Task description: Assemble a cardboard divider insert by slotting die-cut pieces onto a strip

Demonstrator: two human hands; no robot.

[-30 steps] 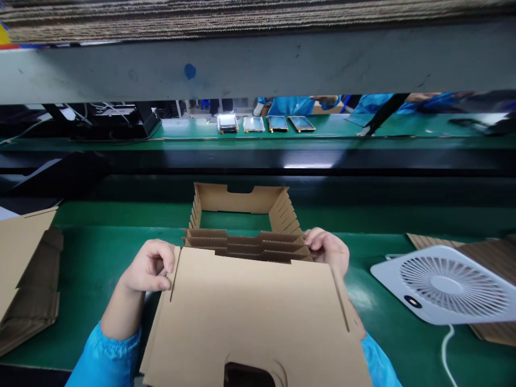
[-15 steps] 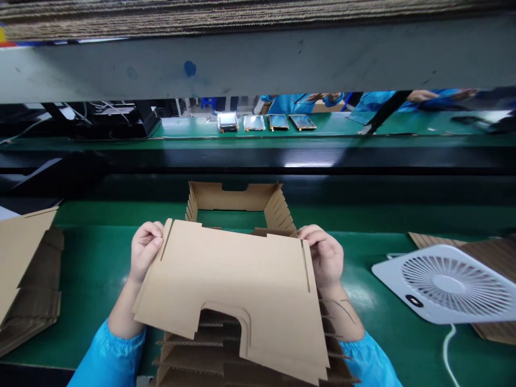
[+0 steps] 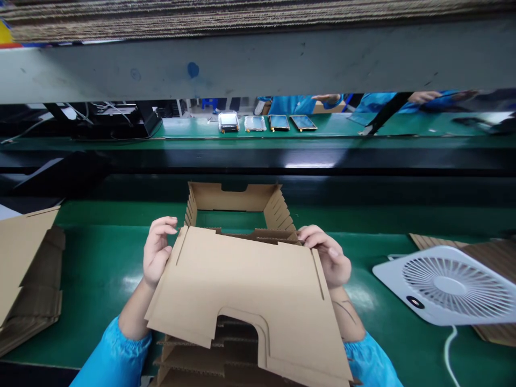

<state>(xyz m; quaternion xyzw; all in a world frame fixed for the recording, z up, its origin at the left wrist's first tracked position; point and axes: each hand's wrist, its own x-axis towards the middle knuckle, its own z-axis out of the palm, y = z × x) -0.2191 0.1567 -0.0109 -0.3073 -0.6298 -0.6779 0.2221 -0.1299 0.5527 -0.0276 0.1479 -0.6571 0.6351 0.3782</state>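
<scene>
Several notched cardboard dividers [image 3: 242, 274], lying one on another, tilt over a slotted cardboard assembly [image 3: 193, 357]. My left hand [image 3: 158, 252] is at their left edge, its fingers apart and its thumb close to the cardboard. At the upper right corner, my right hand [image 3: 325, 255] has its fingers bent around the cardboard edge; the fingertips are partly hidden. Beyond the dividers, the assembly continues as a cardboard frame [image 3: 245, 199] with slotted sides, standing on the green bench. The dividers cover most of the assembly's middle.
A white fan [image 3: 447, 285] lies at the right over corrugated cardboard [image 3: 500, 258]. More folded cardboard [image 3: 36, 269] is stacked at the left. A grey shelf beam [image 3: 258, 70] crosses above. On the far bench are several small screens [image 3: 278, 122], with people in blue sleeves behind.
The stacked dividers have shifted right and slightly down. My left hand has moved right and its fingers have loosened from the edge. My right hand stays near the upper right corner.
</scene>
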